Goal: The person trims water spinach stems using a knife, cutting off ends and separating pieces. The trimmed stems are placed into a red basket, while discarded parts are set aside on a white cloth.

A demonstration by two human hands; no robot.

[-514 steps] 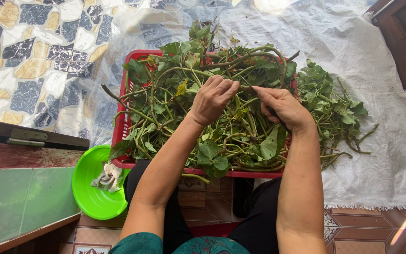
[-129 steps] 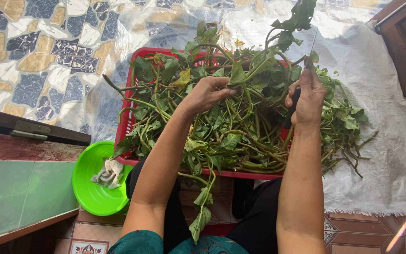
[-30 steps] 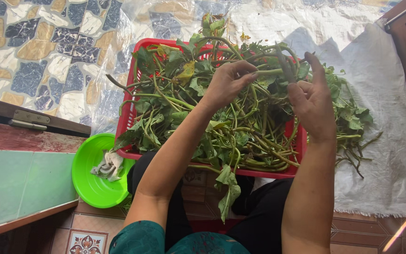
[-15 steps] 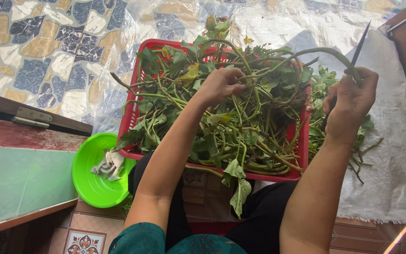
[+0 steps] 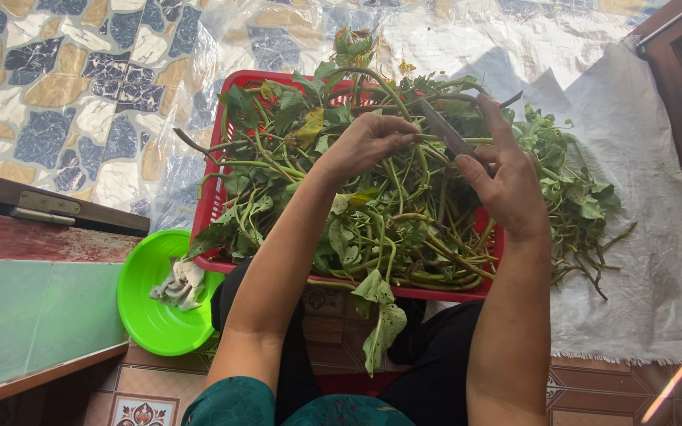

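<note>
no packages, labels, signs or screens show anywhere in the view, near or far, left or right.

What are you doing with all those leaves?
A person sits over a red basket heaped with leafy green stems. The left hand pinches one stem, and the right hand holds a knife against it. More greens lie on a white cloth beside the basket. A green bowl with pale scraps sits on the other side.
</note>
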